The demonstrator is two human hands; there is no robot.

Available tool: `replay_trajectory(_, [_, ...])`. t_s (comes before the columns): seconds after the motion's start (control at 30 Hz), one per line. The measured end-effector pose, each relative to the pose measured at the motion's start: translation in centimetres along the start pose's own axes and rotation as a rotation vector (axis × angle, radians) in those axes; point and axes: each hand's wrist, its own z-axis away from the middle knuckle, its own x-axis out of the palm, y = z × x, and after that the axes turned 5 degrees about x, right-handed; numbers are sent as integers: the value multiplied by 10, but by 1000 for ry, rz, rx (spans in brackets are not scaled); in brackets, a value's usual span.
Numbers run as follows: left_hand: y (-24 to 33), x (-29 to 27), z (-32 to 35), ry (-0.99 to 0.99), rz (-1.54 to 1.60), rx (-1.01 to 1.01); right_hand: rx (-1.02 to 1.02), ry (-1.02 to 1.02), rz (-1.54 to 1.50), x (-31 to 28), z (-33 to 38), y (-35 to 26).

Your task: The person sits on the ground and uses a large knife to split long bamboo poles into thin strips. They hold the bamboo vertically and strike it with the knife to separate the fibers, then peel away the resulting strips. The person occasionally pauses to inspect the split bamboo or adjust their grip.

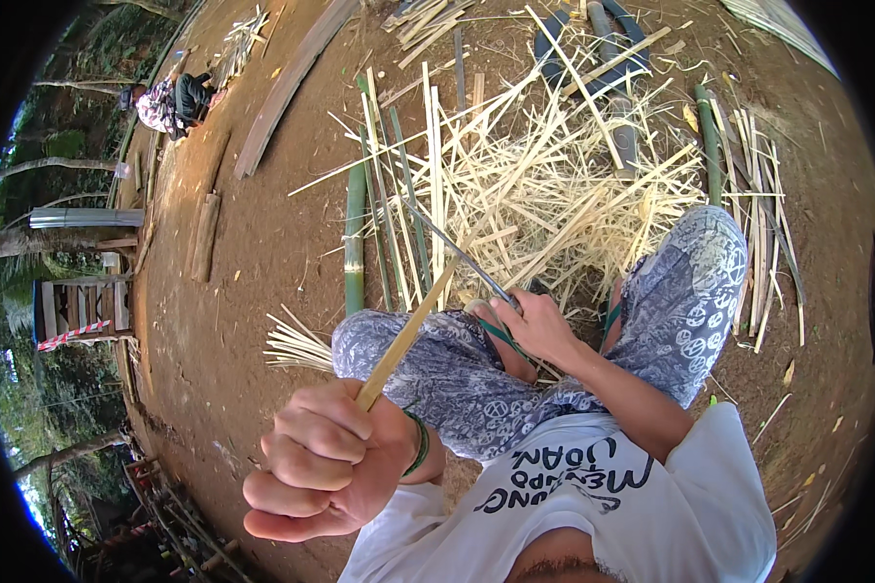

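So, head view, the only one here: your left hand [311, 462], around 7 o'clock, is a tight fist clamped round the lower end of a pale bamboo strip [408, 335], which runs just past centre toward 1 o'clock. Your right hand [540, 325], between 3 and 4, has its fingers wrapped round a knife, its thin blade [474, 266] pointing at 11 and crossing the strip. Can't tell if the edge is actually biting. My read is you're mid-shave, thinning that strip; the pile of shavings [564, 194] at 2 o'clock fits. I'd say the next move calls for a steady left fist, a shallow blade angle and a smooth pull, with knuckles and knees out of line. As for writing: dark lettering goes across your white T-shirt [690, 505], and your patterned trousers [685, 306] carry round pale symbols. I can't make out any brand or label on the knife or the bamboo, tbh.
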Motion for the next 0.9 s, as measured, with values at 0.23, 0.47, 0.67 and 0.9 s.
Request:
replay_trajectory(0.23, [2,-15,-2,-9,44,-51,-52,-49,-31,-6,0,-19])
replay_trajectory(0.47, [-7,-35,-25,-118,26,-87,249,18,58,12,-35,63])
replay_trajectory(0.67, [-74,-49,-95,-145,27,-165,348,-4,119,12,-81,61])
replay_trajectory(0.9, [-123,-49,-98,-19,-389,-110,377,4,102,17,-103,73])
